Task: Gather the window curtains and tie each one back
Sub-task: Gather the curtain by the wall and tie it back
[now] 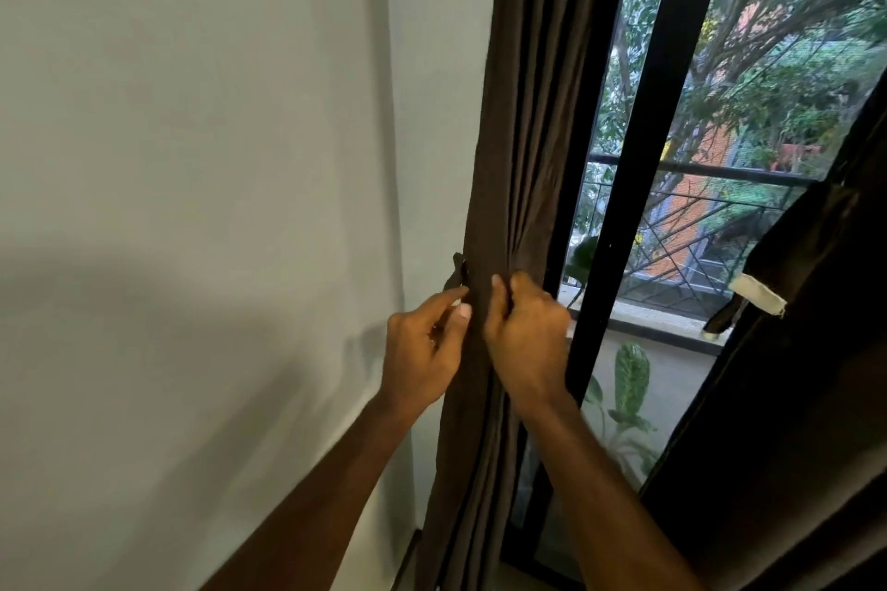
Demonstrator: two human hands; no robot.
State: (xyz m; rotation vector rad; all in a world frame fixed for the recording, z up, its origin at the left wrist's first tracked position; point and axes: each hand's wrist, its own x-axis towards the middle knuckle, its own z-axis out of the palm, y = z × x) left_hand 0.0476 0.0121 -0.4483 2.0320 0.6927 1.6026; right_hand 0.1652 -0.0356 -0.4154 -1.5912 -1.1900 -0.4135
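My left hand [422, 350] pinches the tie-back strap [458, 271] at the wall side; my right hand [525, 331] clenches the gathered brown curtain [523, 158] against the window frame — I'd keep folds tight, wrap snugly.

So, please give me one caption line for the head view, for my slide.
Both hands gather the brown curtain beside the window frame: left hand pinches the tieback strap, right hand grips the folds.
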